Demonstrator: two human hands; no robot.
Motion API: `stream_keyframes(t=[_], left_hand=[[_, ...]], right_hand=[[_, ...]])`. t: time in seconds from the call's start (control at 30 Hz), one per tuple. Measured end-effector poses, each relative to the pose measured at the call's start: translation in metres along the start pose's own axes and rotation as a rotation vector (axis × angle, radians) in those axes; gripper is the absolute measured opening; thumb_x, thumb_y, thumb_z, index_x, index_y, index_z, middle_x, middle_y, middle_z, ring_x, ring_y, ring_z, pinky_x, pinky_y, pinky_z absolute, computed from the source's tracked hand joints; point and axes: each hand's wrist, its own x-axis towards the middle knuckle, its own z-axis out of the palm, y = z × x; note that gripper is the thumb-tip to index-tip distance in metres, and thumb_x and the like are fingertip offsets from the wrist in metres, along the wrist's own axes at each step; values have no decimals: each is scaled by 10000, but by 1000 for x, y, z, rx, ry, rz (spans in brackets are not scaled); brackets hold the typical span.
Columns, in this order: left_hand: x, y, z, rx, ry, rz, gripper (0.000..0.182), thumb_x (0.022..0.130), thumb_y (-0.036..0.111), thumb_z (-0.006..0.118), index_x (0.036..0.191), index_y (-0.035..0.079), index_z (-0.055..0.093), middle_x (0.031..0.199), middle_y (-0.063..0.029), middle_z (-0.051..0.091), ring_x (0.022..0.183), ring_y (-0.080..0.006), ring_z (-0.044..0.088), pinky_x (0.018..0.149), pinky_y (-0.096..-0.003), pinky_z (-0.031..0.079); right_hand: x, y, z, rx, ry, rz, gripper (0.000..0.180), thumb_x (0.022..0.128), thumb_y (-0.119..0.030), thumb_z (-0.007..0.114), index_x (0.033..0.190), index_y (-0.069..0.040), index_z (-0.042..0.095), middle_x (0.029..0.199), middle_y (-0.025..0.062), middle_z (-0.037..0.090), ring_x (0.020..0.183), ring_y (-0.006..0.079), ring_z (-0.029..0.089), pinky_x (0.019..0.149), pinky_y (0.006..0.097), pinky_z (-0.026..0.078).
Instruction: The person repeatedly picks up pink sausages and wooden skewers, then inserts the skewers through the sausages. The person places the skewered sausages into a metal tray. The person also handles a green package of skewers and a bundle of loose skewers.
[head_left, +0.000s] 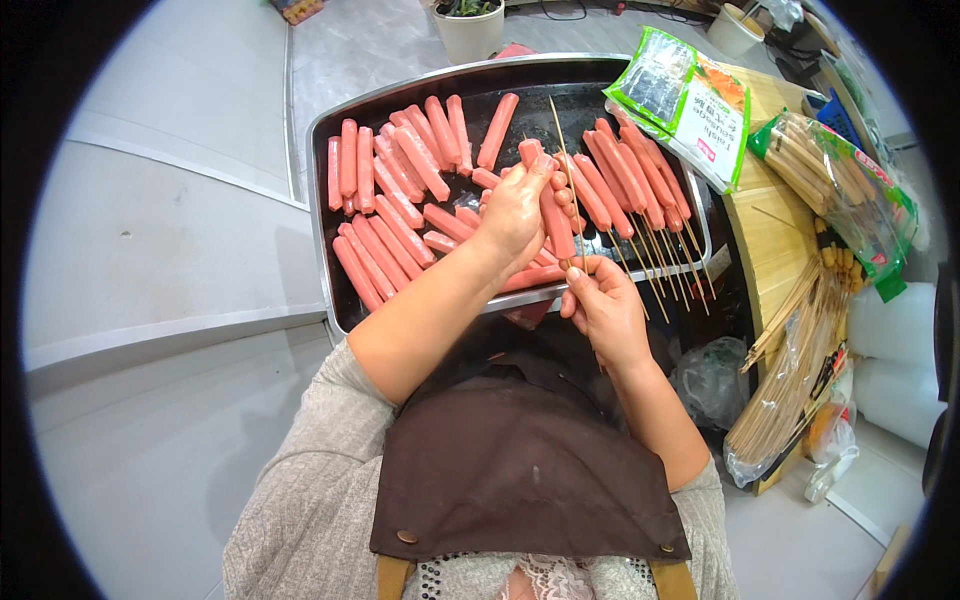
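My left hand (517, 206) is closed around a pink sausage (556, 225), held upright over the near side of a dark metal tray (319, 225). At the sausage's lower end, my right hand (604, 300) pinches bamboo skewers between thumb and fingers. One skewer (561, 135) runs up along the sausage's right side, outside it; another seems to enter the sausage's lower end. Loose sausages (397, 244) lie in the left and middle of the tray. To the right of my hands, several skewered sausages (630, 176) lie side by side, their sticks (664, 262) extending over the tray's near rim.
An opened sausage packet (679, 105) rests over the tray's right corner. On the wooden table (757, 225) at right are a bag of sausages (832, 180) and a plastic bag of bamboo skewers (787, 390). A white plant pot (470, 30) stands beyond the tray.
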Motion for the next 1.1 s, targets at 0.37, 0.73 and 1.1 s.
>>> stream_keyframes(t=[0.37, 0.73, 1.1], left_hand=[[108, 67, -67, 2325, 240, 217, 504, 916, 360, 707, 1239, -5, 579, 1140, -226, 687, 1131, -424, 639, 1032, -479, 475], [64, 64, -51, 153, 129, -144, 189, 1043, 177, 558, 1071, -3, 606, 1069, -142, 679, 964, -256, 696, 866, -384, 603], [41, 71, -49, -221, 34, -85, 170, 1066, 163, 509, 1009, 18, 579, 898, -63, 584, 800, -168, 579, 758, -332, 532]], right_hand=[[31, -50, -96, -1269, 479, -360, 228, 997, -171, 562, 1116, -6, 665, 947, 257, 694, 917, 459, 659, 798, 519, 523], [-15, -21, -49, -466, 126, -196, 292, 1071, -202, 552, 1221, 2, 697, 759, -49, 559, 698, 38, 491, 633, 211, 408], [-62, -2, -18, -229, 54, 18, 314, 1048, -159, 594, 1338, -46, 636, 728, -31, 569, 614, 41, 503, 563, 203, 394]])
